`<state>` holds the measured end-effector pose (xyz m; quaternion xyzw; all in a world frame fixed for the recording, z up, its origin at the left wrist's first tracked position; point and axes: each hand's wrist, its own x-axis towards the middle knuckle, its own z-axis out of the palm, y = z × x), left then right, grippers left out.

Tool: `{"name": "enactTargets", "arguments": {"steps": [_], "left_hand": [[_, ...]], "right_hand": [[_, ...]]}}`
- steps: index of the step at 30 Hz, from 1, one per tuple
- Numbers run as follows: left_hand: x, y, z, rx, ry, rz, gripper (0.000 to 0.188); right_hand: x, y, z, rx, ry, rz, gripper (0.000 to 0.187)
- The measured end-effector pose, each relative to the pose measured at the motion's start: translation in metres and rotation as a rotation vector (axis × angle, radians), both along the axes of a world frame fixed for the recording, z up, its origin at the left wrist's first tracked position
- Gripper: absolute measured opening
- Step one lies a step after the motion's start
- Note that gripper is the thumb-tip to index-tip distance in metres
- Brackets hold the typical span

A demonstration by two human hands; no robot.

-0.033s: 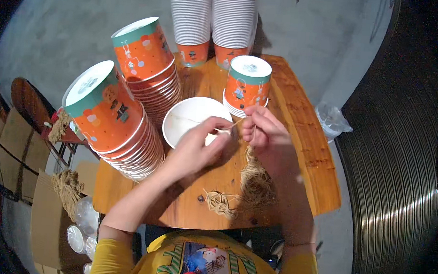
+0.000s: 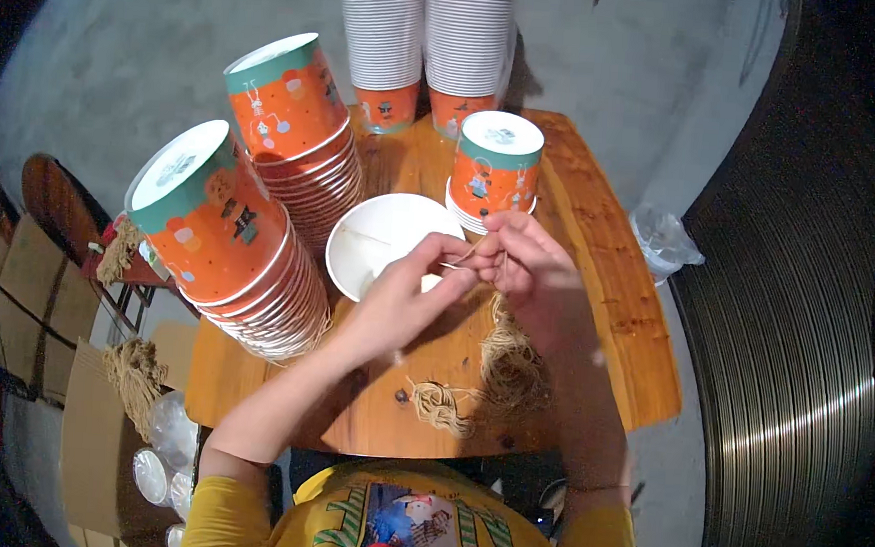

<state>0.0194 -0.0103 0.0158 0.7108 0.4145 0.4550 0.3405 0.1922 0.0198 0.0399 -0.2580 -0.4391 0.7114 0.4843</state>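
Observation:
Both hands meet over the table, just right of a white round paper tub (image 2: 368,231) whose inside faces up, and pinch a thin tan string (image 2: 472,251). My left hand (image 2: 422,278) has thumb and fingers closed on it in front of the tub's rim. My right hand (image 2: 525,264) grips it with bent fingers close by; their tips nearly touch the left fingertips. A thin strand lies inside the tub. Below the right hand is a tangled bundle of tan string (image 2: 512,363), with a smaller loose clump (image 2: 441,406) to its left.
Upside-down stacks of orange paper tubs stand at left, a near stack (image 2: 215,230) and a farther stack (image 2: 287,114). A short stack (image 2: 499,172) sits beyond my right hand. Two tall stacks (image 2: 422,42) rise at the back of the wooden table (image 2: 605,314). A ridged metal surface (image 2: 792,375) is at right.
My left hand has shifted slightly right, bringing its fingertips up to the right hand's. The right fingers have turned a little, and the string span between the hands is shorter.

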Motion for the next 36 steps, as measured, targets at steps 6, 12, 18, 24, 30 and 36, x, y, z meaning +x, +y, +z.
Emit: {"name": "enactTargets", "arguments": {"steps": [6,12,18,24,30,36], "left_hand": [[0.012,0.0,0.017,0.395,-0.04,0.404,0.036],[0.031,-0.013,0.006,0.011,-0.448,0.055,0.033],[0.032,-0.012,0.004,-0.352,-0.601,-0.099,0.02],[0.011,-0.025,0.005,-0.363,-0.269,-0.079,0.024],[0.003,-0.034,-0.003,0.079,0.105,0.11,0.017],[0.013,-0.041,0.006,0.359,0.619,0.324,0.016]], "right_hand": [[0.001,-0.003,0.008,0.265,-0.09,0.065,0.043],[-0.016,-0.01,0.016,0.229,-0.05,0.007,0.016],[-0.018,-0.012,0.026,0.2,-0.211,-0.009,0.019],[-0.006,0.013,-0.005,0.266,-0.104,-0.217,0.016],[0.01,0.022,-0.033,0.21,-0.165,-0.243,0.014],[0.026,0.008,-0.04,0.291,-0.638,-0.338,0.016]]}}
